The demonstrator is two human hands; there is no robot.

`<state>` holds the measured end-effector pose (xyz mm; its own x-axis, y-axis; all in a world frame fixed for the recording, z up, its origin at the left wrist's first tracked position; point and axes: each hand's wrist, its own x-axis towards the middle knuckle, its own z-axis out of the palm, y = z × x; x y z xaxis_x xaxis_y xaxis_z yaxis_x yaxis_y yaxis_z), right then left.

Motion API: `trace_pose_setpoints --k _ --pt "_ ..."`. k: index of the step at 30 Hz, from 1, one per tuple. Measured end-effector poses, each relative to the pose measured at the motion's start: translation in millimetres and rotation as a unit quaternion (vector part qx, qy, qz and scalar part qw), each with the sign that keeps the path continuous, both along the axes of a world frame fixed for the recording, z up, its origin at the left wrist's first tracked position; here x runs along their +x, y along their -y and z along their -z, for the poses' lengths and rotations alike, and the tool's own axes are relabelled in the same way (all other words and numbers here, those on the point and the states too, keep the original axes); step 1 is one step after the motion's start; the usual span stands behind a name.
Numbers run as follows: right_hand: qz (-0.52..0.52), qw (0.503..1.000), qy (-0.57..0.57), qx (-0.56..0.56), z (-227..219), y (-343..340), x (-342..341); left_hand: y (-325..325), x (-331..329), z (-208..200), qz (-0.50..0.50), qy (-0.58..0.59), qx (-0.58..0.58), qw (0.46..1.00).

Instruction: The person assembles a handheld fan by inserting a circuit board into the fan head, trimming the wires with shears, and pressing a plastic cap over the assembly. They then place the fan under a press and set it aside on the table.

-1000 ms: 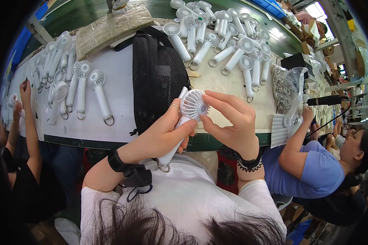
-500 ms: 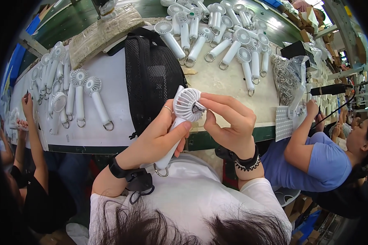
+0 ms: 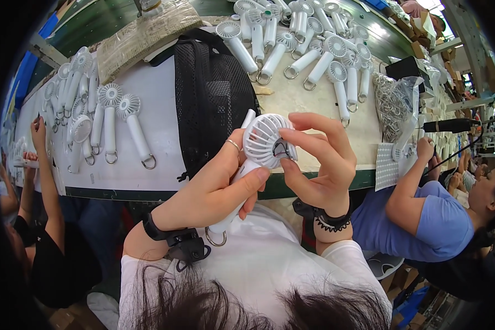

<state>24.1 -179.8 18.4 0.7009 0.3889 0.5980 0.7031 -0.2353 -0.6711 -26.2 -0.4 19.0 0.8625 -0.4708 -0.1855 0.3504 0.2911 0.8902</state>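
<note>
Head view: the pale worktop [image 3: 159,110] with its dark green front edge spans the picture ahead of the person. At the right sits a co-worker in a blue top [image 3: 440,231]; at the left, another in a black top [image 3: 66,264]. Upright in the middle of the worktop is a black mesh bag [image 3: 217,93], with a wrapped brownish slab [image 3: 146,41] beyond it to the left. White handheld fans lie in two groups, a smaller left group [image 3: 135,135] and a larger right group [image 3: 335,47], many showing a metal ring at the handle end. Near the right group is a clear bag of metal rings [image 3: 389,107].

Both hands are before the person's chest. The left hand [image 3: 217,179] grasps one white fan [image 3: 259,140] by its handle just below the head, thumb across the front. The right hand [image 3: 324,157] is curled at the right side of the fan's round cage, forefinger touching it and thumb close to its hub; whether they pinch a separate piece I cannot tell. From the handle's lower end hangs a metal ring [image 3: 216,238]. At the hub shows a small dark gap [image 3: 280,148], its contents too small to make out.
</note>
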Motion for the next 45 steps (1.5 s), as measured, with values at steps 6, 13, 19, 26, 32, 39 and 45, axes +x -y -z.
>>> trace_pose_setpoints --k 6,13,19,26,32,39,45 --pt "-0.041 0.996 0.079 0.008 5 11 5 -1 -3 -9 0.006 -0.007 0.004 1.000" --pt "-0.044 0.996 0.040 0.064 -1 13 -1 -6 -5 -13 0.012 0.014 0.002 1.000" --pt "-0.048 0.995 0.030 0.081 -3 14 -5 -9 -10 -18 0.009 0.010 -0.009 1.000" --pt "-0.030 0.994 0.053 0.095 -1 14 -7 -11 -14 -19 0.005 0.006 -0.016 1.000" --pt "-0.018 0.993 0.046 0.109 0 12 -10 -12 -15 -18 0.024 0.008 -0.016 1.000" --pt "-0.006 0.990 0.011 0.140 4 8 -17 -11 -13 -15 0.040 0.001 0.010 0.999" --pt "-0.058 0.978 -0.058 0.193 4 3 -18 -10 -11 -11 0.033 0.014 0.015 0.999"
